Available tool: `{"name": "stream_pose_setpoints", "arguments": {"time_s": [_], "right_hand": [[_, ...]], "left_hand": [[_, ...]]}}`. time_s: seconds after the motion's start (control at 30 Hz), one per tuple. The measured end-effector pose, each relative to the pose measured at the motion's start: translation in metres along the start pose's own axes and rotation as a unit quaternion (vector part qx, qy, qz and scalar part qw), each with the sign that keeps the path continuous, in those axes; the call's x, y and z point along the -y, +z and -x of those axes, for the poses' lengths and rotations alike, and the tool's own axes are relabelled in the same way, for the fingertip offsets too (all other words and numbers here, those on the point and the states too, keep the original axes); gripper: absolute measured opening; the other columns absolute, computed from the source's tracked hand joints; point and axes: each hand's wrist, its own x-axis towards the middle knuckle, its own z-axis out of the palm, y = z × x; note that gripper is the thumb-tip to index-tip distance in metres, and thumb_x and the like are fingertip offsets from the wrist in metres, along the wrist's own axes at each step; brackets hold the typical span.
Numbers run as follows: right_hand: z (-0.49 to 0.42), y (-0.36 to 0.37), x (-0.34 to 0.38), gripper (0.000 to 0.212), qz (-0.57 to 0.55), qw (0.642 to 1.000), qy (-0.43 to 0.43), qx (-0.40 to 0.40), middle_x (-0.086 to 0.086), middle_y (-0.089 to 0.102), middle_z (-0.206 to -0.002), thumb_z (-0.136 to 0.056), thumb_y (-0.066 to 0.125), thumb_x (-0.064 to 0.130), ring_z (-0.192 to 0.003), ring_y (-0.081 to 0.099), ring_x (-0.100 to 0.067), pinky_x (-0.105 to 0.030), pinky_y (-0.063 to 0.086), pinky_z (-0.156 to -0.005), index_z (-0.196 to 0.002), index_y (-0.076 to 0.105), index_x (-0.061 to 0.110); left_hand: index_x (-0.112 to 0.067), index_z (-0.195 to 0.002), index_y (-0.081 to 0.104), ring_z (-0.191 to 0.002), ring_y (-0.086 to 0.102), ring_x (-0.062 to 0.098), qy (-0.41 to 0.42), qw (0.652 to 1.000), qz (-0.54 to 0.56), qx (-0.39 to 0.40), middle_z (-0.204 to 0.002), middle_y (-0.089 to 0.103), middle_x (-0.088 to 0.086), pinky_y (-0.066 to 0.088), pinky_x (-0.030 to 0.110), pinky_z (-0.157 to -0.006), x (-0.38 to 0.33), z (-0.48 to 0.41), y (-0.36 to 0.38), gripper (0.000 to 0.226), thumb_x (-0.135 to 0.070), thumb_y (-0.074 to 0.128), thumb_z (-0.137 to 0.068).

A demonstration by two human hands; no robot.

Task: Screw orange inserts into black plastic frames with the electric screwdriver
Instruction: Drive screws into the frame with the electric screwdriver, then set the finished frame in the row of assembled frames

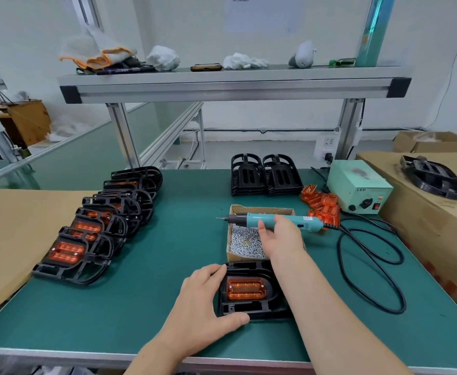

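Observation:
A black plastic frame (251,309) with an orange insert (246,288) seated in it lies near the table's front edge. My left hand (203,296) grips the frame's left side, thumb on the front edge and fingers on the far corner. The teal electric screwdriver (307,222) lies across a cardboard box of screws (245,246), tip pointing left. My right hand (281,236) holds its body, fingers over the top and thumb on the near side. Loose orange inserts (322,205) are piled right of the box.
A row of several finished frames (92,231) runs along the left. Two stacks of bare black frames (265,177) stand at the back. A power supply unit (359,189) and the looped black cable (370,269) sit at the right, beside cardboard boxes (424,212).

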Motion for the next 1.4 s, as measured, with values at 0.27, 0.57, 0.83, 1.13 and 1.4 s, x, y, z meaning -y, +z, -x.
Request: {"name": "stream_pose_setpoints", "arguments": {"time_s": [0.27,0.57,0.83,1.13,1.4], "right_hand": [[0.028,-0.024,0.021,0.036,-0.004,0.999,0.022,0.026,-0.029,0.05,-0.139,-0.1,0.049,-0.005,-0.131,0.052,-0.034,-0.037,0.046,-0.108,-0.135,0.043,-0.012],[0.061,-0.057,0.027,0.021,0.312,0.915,-0.249,0.059,-0.002,0.07,-0.112,-0.096,0.058,-0.002,-0.109,0.066,-0.015,-0.026,0.053,-0.086,-0.11,0.066,0.012],[0.052,-0.066,0.015,0.024,0.532,0.788,-0.285,0.125,0.011,0.074,-0.094,-0.1,0.055,0.036,-0.098,0.065,-0.007,-0.03,0.05,-0.093,-0.091,0.075,0.026],[0.05,-0.044,-0.025,0.021,0.397,0.869,-0.242,0.169,0.01,0.072,-0.081,-0.104,0.051,0.016,-0.068,0.062,0.002,-0.022,0.051,-0.052,-0.097,0.069,0.022],[0.048,-0.031,-0.046,0.02,0.304,0.918,-0.201,0.157,-0.004,0.07,-0.086,-0.106,0.047,0.012,-0.061,0.064,-0.01,-0.024,0.053,-0.052,-0.099,0.065,0.009]], "left_hand": [[-0.041,-0.119,0.064,-0.125,0.043,0.014,0.193,0.977,-0.066,-0.064,-0.129,0.049,-0.007,0.037,0.038,-0.104,-0.005,0.005,0.001,0.047,-0.059,0.071,-0.077],[-0.019,-0.115,0.071,-0.099,0.054,0.014,0.28,0.949,-0.077,-0.121,-0.111,0.063,-0.011,0.051,0.033,-0.083,0.004,0.009,0.004,0.034,-0.042,0.067,-0.09],[-0.01,-0.115,0.073,-0.109,0.051,0.016,0.255,0.934,-0.069,-0.24,-0.123,0.061,-0.007,0.039,0.022,-0.103,0.021,0.015,-0.013,0.034,-0.032,0.065,-0.089],[-0.019,-0.131,0.063,-0.121,0.045,0.006,0.034,0.957,0.028,-0.287,-0.134,0.047,-0.002,0.031,0.012,-0.105,0.013,0.01,-0.021,0.047,-0.011,0.072,-0.086],[-0.002,-0.099,0.062,-0.063,0.072,0.025,-0.308,0.812,0.443,-0.223,-0.076,0.074,0.013,0.052,0.025,-0.052,-0.003,-0.012,-0.015,0.029,-0.031,0.065,-0.094]]}}
